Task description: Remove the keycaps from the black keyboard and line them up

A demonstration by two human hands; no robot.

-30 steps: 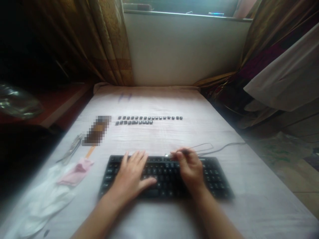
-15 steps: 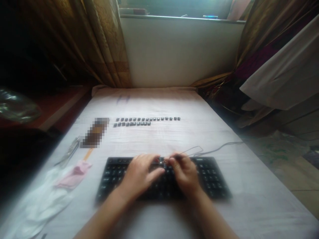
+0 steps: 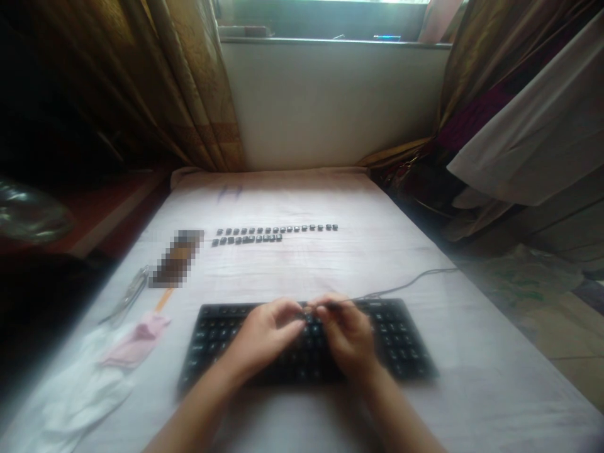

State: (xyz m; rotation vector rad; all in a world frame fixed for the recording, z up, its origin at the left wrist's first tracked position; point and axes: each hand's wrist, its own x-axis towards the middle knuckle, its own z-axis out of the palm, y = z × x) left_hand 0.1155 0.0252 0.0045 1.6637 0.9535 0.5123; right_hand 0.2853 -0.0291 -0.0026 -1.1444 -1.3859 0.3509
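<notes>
A black keyboard (image 3: 401,346) lies on the white cloth near me. My left hand (image 3: 271,327) is over its upper middle, thumb and fingers closed together on something small that I cannot make out. Close beside it, my right hand (image 3: 346,330) pinches a thin dark tool, blurred, whose tip is near the left fingertips. Two rows of small black keycaps (image 3: 267,231) lie on the cloth beyond the keyboard, the front row shorter.
On the left of the cloth-covered surface (image 3: 377,264) are a pixelated brown item (image 3: 177,258), a metal tool (image 3: 129,292), a pink cloth (image 3: 136,343) and white fabric (image 3: 85,402). A cable (image 3: 415,277) runs off to the right.
My left thumb and fingers have come closer together. The thin wire shape that stood above my right hand is now lower, near the cable. The view has shifted slightly.
</notes>
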